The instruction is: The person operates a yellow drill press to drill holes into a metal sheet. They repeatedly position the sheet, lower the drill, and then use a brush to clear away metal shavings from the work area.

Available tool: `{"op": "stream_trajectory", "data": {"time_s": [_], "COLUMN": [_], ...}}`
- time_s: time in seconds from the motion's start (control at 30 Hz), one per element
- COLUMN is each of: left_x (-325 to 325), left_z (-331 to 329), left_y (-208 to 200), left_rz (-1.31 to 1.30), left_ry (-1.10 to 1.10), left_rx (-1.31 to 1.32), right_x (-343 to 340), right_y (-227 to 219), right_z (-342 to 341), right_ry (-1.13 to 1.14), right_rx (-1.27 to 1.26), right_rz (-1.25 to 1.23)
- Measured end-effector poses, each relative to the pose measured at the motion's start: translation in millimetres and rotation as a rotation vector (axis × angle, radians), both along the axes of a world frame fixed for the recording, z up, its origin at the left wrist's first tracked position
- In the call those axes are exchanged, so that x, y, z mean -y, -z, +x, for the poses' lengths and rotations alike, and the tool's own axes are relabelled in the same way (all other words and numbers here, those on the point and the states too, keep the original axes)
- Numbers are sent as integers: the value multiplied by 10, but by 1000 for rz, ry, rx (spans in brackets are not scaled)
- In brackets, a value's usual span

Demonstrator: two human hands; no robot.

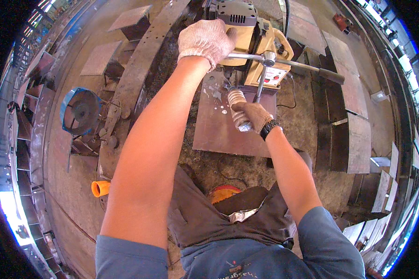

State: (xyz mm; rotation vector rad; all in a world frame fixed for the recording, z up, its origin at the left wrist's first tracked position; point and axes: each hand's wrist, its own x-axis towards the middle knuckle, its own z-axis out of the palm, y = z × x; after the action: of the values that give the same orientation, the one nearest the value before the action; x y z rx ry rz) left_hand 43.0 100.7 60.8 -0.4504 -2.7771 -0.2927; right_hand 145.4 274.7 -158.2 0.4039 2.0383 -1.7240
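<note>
My left hand (207, 42), in a pale knitted glove, is closed at the end of the left metal spoke of a feed handle (268, 58); its fingertips are partly hidden. The handle belongs to a tan and black magnetic drill (260, 42) standing on a flat steel plate (223, 132). My gloved right hand (256, 115) is wrapped round a ribbed, whitish plastic bottle (236, 96), tilted with its upper end towards the drill's foot. Another spoke runs down close to that hand. White liquid spots (224, 111) lie on the plate. The drill's cutting tip is hard to make out.
To the left stand a blue-rimmed round fan-like thing (81, 111) and an orange cup-shaped piece (100, 188). A long steel beam (144, 69) runs beside the plate. Steel pieces (351, 93) line the right side. A thin black cable (293, 93) trails from the drill.
</note>
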Motion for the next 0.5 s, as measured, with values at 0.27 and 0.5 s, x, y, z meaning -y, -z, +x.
{"op": "stream_trajectory", "data": {"time_s": [0.27,0.5], "left_x": [50,-77], "left_z": [-20,-15], "left_y": [63,48], "left_rz": [38,41], "left_ry": [7,20], "left_rx": [-30,-32], "right_x": [-21,-18], "right_y": [-98,445], "right_z": [-56,-7], "right_ry": [7,232], "right_rx": [59,233], "right_rz": [-11,-23]}}
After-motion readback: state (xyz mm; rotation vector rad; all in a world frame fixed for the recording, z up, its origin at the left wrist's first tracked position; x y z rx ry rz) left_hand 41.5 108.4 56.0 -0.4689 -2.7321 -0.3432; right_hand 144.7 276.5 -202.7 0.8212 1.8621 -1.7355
